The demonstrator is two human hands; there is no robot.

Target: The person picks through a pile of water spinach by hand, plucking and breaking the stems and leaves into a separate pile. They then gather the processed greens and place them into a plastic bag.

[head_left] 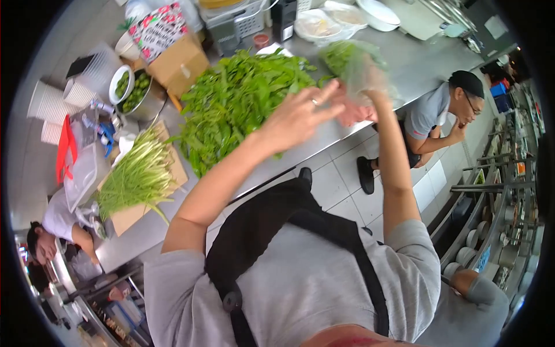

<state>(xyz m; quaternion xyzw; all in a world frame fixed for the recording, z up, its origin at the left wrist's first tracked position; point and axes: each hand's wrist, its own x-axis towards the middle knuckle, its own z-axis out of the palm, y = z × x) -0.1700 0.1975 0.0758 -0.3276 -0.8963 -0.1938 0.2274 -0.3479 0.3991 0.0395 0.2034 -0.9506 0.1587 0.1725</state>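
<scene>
A large heap of leafy greens (231,98) lies on the steel table (277,165). My left hand (298,118), with a ring on one finger, is over the right edge of the heap, fingers spread and nothing in them. Further right, my right hand (372,78) is blurred and partly covered by a clear plastic bag (378,55), which it seems to grip. Green leaves (340,56) show through the bag's left side. Something pinkish red (351,111) is between my hands, too blurred to name.
Long green stalks (139,179) lie on cardboard at left, below a pot of small green fruits (137,92). A cardboard box (179,65) and bowls (378,14) stand farther back. One person (428,118) sits at right; another person (63,220) leans at far left.
</scene>
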